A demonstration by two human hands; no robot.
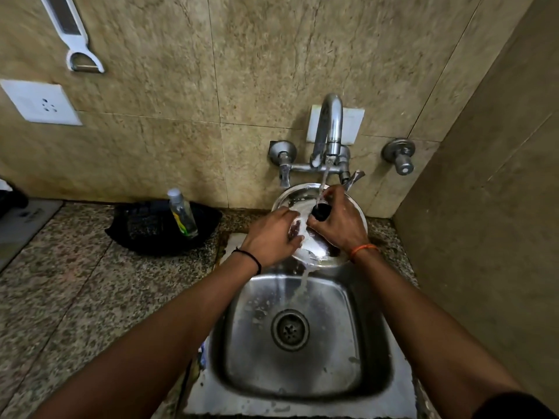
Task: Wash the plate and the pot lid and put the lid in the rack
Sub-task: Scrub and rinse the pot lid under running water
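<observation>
A round steel pot lid [291, 197] with a black knob [321, 211] is held tilted above the back of the sink, under the running stream from the tap [331, 128]. My right hand [340, 223] grips the knob from the right. Fingers curled, my left hand [272, 237] lies on the lid's left side, over its wet face. Water runs off the lid's lower edge into the sink basin [338, 343]. I see no plate and no rack.
A black tray [142, 229] with a clear bottle [183, 214] standing in it sits on the granite counter left of the sink. On the tiled wall are a peeler [75, 34], a socket [42, 102] and a valve [399, 155]. A side wall stands close on the right.
</observation>
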